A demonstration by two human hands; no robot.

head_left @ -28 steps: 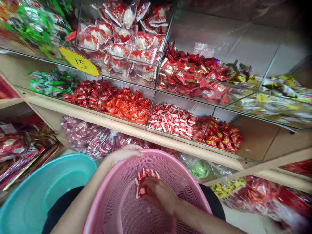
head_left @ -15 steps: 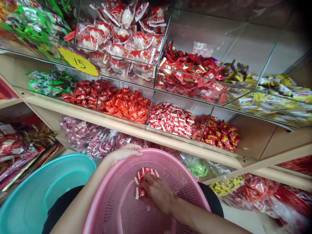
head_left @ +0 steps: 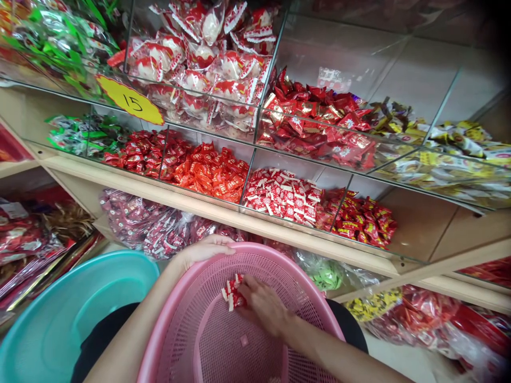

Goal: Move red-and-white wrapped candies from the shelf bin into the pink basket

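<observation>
A pink perforated plastic basket [head_left: 307, 268] leans toward me at the bottom centre. My left hand [head_left: 205, 250] grips its far rim, fingers closed over the edge. Inside the basket, my right hand [head_left: 261, 303] is closed around several small red-and-white wrapped candies [head_left: 235, 292], whose ends poke out to the left of the fingers. Below that hand, a small pale pink piece [head_left: 244, 340] lies on the basket's bottom. Straight ahead, a clear-fronted bin holds a heap of matching red-and-white candies [head_left: 281, 197].
A teal basin [head_left: 120, 276] stands at left. The wooden shelf edge [head_left: 191, 213] runs just beyond the basket, with clear bins of red, orange and green sweets above. Bagged sweets [head_left: 435, 314] lie under the shelf at right. A yellow "15" price tag [head_left: 130, 101] hangs at upper left.
My right hand has shifted slightly up inside the basket with the candies, and fewer of them show. The pale piece below it is now in plainer view. My left hand stays on the rim.
</observation>
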